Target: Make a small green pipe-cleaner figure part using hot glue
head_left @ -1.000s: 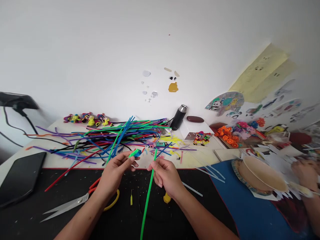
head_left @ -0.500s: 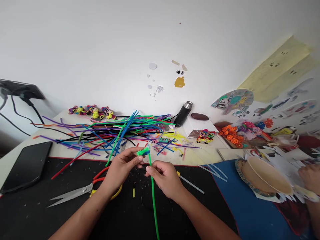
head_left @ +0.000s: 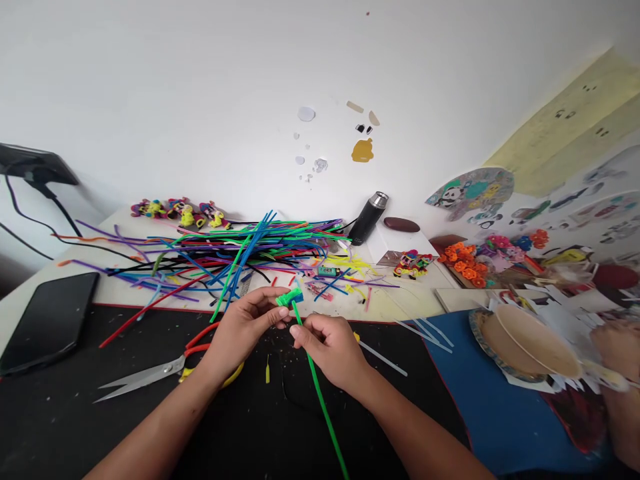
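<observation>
Pinched in my left hand is a small wound piece of green and blue pipe cleaner. My right hand is closed on a long green pipe cleaner, just below where it meets the wound piece. The rest of its length hangs toward the lower edge of the view. Beside my left forearm lie scissors with red and yellow handles, partly hidden by the arm. A small yellow pointed piece rests on the black mat between my arms.
Behind my hands spreads a pile of coloured pipe cleaners. A black flask leans by a white box. At left lies a phone. To the right are a bowl and another person's hand; small figures stand along the wall.
The hanging end of the green pipe cleaner has swung to the right. The wound piece has turned a little in my left hand. The whole view has shifted slightly.
</observation>
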### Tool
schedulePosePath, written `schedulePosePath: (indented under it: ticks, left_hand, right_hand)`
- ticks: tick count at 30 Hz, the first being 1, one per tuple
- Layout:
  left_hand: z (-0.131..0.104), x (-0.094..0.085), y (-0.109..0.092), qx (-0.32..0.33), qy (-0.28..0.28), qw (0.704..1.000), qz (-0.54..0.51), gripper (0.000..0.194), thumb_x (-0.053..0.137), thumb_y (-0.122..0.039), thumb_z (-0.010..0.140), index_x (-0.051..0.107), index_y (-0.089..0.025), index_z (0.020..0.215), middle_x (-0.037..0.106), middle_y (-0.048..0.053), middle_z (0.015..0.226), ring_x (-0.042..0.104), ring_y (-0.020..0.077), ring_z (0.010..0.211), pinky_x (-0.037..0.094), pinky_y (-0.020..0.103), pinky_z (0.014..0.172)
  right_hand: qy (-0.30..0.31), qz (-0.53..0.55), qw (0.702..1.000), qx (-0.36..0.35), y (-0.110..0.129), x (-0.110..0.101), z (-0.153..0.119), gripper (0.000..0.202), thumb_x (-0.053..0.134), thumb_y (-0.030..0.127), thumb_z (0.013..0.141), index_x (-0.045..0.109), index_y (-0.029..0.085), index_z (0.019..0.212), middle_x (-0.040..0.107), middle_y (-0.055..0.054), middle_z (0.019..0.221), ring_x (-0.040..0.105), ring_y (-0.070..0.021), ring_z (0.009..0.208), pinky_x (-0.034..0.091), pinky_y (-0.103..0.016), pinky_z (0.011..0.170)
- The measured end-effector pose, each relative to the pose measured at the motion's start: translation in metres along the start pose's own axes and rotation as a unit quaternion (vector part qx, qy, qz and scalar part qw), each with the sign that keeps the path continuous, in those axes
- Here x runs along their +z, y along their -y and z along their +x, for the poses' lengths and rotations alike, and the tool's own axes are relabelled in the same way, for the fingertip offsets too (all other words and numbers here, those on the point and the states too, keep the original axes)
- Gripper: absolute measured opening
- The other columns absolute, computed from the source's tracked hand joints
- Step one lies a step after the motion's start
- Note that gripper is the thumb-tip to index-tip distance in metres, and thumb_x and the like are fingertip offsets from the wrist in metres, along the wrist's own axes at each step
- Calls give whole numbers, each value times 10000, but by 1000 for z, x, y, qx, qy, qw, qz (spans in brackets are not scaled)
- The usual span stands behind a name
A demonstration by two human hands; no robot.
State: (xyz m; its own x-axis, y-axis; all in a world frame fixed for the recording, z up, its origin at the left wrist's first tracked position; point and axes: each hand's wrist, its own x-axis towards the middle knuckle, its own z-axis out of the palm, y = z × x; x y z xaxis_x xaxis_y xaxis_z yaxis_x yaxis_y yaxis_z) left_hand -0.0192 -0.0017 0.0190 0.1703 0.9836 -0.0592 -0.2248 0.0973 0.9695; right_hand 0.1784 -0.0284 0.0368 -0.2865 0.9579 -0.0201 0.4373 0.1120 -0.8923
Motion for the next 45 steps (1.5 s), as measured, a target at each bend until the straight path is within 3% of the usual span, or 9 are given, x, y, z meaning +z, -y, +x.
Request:
schedulePosePath:
  ticks: [30,39,45]
  left_hand:
    - [-2,0,5,6,22,999,44,407,921,-385,758,786,-202,1095,772,26,833,678,190,754,556,296,712]
    - [-4,1,2,3,48,999,12,392,867,-449,840,777,-204,1132,791,50,886,711,204,791,566,297,716]
    - [-3,1,-1,15,35,999,11,371,831,-504,877,784,-198,1081,779,39,805,703,188,714,558,285,673]
  right_hand:
    - [-2,-44,999,-10,-3,2,-1,401,640,437,986,689,188,675,513,42,535,434,-115,519,302,-271,546]
    - [-4,-47,999,-3,-2,2,0,411,624,447,986,660,195,663,466,49,521,406,-116,510,280,-272,525]
    - [-1,-47,999,1,-1,2,-1,399,629,430,976,650,193,656,477,47,528,409,-115,515,288,-269,532]
